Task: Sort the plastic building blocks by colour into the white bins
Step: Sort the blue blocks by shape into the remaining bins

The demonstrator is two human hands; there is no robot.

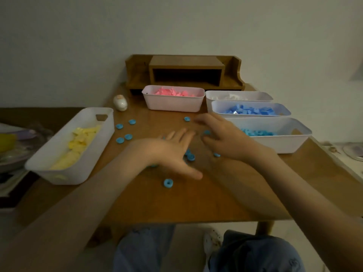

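— Your knees (145, 250) sit lowest. Past them, one blue ring block (168, 183) lies flat on the table (196, 203), hole upward; it is round, with no long axis.
— Your left hand (172, 152) hovers palm-down just beside it, fingers spread and released. Your right hand (222, 138) curls above the scattered blue blocks (191, 157); its grip is blurred, so I can't tell.

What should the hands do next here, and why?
Probably gather the loose blue round pieces lying by the left hand and right hand, then drop them in the nearest right bin, which already holds matching blue rounds.

Glossy wood table (196, 203) – plastic bins (172, 103)
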